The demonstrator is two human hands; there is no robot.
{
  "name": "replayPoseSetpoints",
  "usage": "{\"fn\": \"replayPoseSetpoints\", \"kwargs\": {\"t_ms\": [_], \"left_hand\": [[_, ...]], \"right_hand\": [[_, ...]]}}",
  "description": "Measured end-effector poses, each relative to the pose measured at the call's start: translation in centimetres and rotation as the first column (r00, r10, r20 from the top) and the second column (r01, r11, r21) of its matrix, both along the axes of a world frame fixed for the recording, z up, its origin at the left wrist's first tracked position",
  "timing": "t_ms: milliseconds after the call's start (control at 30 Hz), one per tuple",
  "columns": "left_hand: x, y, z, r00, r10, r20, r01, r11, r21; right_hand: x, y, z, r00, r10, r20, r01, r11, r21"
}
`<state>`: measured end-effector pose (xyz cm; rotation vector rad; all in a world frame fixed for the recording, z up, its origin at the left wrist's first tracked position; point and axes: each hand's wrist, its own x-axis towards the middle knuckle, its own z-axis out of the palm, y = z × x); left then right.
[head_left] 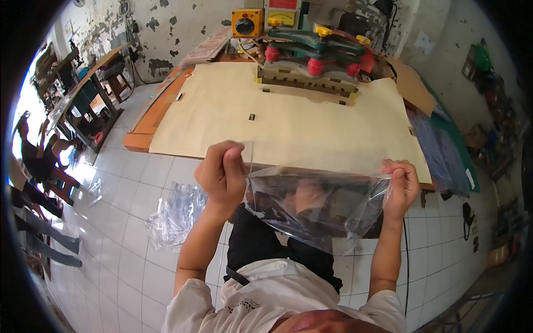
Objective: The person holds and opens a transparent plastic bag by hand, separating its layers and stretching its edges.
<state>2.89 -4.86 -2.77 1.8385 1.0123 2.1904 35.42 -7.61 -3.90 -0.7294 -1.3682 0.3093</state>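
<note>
A clear plastic sheet [316,200] hangs stretched between my two hands, above my lap and in front of the table's near edge. My left hand [222,172] is closed in a fist, thumb on top, at the sheet's left side; exactly where its fingers meet the plastic is hard to see. My right hand [401,186] pinches the sheet's upper right corner between thumb and fingers. The sheet sags in folds below the right hand, and my legs show through it. Beyond both hands, cream paper [205,116] covers the table.
A press-like machine [316,66] with red and yellow knobs stands at the table's back, beside a yellow dial box [247,23]. Clear plastic sheets [441,150] lie on the right. More crumpled plastic [180,213] is on the floor at left. Other people's legs [50,244] show far left.
</note>
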Motion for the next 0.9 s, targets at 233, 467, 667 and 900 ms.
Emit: {"fn": "replayPoseSetpoints", "kwargs": {"t_ms": [233,467,667,900], "left_hand": [[-2.0,-4.1,-0.2,0.99,0.084,-0.111,-0.056,0.971,0.233],[-2.2,-6.3,1.1,0.99,0.078,-0.118,-0.042,0.959,0.279],[-0.8,-5.9,3.3,0.995,0.069,-0.068,-0.046,0.956,0.291],[2.4,-3.0,6.3,1.0,0.007,-0.018,-0.005,0.994,0.113]], "right_hand": [[0.2,-3.8,0.6,0.979,0.18,0.094,-0.181,0.983,0.003],[0.4,-6.7,2.4,0.966,0.213,0.146,-0.214,0.977,-0.01],[1.3,-5.4,4.0,0.969,0.238,0.06,-0.24,0.97,0.04],[1.6,-1.7,4.8,0.955,0.209,-0.213,-0.202,0.978,0.051]]}}
